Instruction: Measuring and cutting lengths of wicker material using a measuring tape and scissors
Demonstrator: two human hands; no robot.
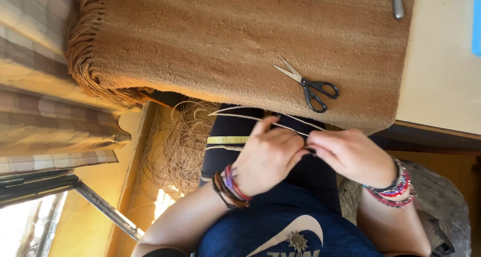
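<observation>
Both my hands meet over my lap, just below the table's edge. My left hand (265,157) pinches thin pale cane strands (240,116) that run out to the left. My right hand (350,154) grips the same strands where the fingertips touch. A yellow tape measure (226,140) lies across my dark-clad thigh beside the left hand. Black-handled scissors (308,85) rest on the brown fringed cloth (225,36) above my hands. Bead bracelets circle both wrists.
A loose coil of tan fibre (183,147) lies on the floor left of my legs. Metal tool handles (397,1) lie at the cloth's top edge. A cream tabletop (441,76) extends right. Checked curtain fabric (45,111) hangs left, and a woven seat (441,202) shows lower right.
</observation>
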